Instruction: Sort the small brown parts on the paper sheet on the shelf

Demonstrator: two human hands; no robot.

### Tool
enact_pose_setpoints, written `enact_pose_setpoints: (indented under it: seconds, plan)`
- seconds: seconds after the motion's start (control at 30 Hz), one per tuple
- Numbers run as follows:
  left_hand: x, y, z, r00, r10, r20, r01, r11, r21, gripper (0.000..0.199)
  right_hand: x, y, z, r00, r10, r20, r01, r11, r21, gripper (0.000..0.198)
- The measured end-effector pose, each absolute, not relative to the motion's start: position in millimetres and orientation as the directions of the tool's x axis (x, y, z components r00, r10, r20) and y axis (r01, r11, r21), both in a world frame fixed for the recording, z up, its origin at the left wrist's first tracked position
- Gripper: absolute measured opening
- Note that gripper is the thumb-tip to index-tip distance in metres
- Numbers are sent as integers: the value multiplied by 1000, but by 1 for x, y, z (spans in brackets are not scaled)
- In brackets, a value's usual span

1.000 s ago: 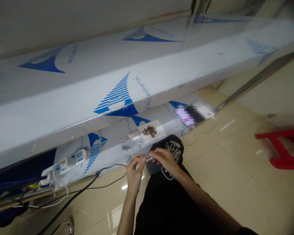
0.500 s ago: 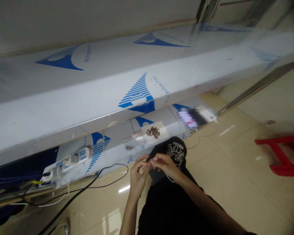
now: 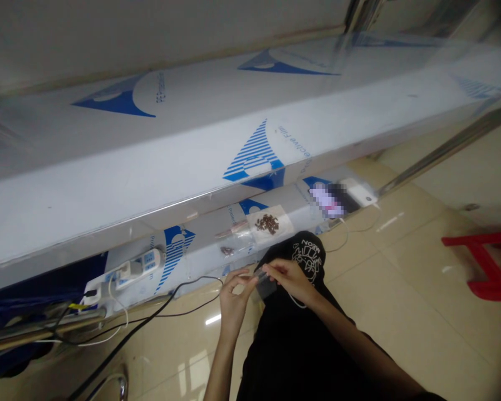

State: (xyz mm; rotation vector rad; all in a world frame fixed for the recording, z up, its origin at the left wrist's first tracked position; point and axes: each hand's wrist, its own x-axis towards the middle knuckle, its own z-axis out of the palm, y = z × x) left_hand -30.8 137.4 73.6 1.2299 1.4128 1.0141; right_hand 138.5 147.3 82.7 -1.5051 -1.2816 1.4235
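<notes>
Over my lap, my left hand (image 3: pixel 234 298) and my right hand (image 3: pixel 291 279) meet fingertip to fingertip. Between them both pinch a small clear plastic piece (image 3: pixel 260 274), perhaps a little bag; its exact kind is too blurred to tell. Just beyond my hands, a white sheet (image 3: pixel 284 221) on the low shelf carries a pile of small brown pieces (image 3: pixel 267 224). Left of the sheet lies clear plastic packaging (image 3: pixel 239 235). A small dark reddish clump (image 3: pixel 226 251) is in front of the packaging.
A phone (image 3: pixel 328 201) and a white device (image 3: pixel 361 192) lie at the shelf's right end. To the left sit a power strip (image 3: pixel 129 270) and a black cable (image 3: pixel 150 318). Above runs a film-covered upper ledge (image 3: pixel 183 156). A red stool (image 3: pixel 476 267) stands far right.
My fingertips have drawn slightly apart, and the clear plastic piece between them shows more plainly. The view has shifted a little, so the shelf and its contents appear farther right.
</notes>
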Motion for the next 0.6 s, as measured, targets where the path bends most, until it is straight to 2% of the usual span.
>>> enact_pose_setpoints:
  seconds: [0.1, 0.27, 0.4, 0.6]
  plan:
    - [-28, 137, 73, -77, 987, -139, 150, 150, 977, 18, 135, 157, 86, -39, 964, -264, 214, -250, -944, 32]
    - [-25, 137, 74, -87, 984, -157, 112, 166, 980, 19, 131, 164, 85, -108, 968, -228, 235, -198, -952, 29]
    - [-28, 139, 72, -85, 989, -121, 163, 134, 978, 16, 125, 162, 85, -110, 971, -210, 281, -173, -944, 29]
    - [-36, 138, 69, -104, 994, -37, 251, 62, 966, 13, 111, 159, 85, -108, 962, -252, 236, -222, -946, 32]
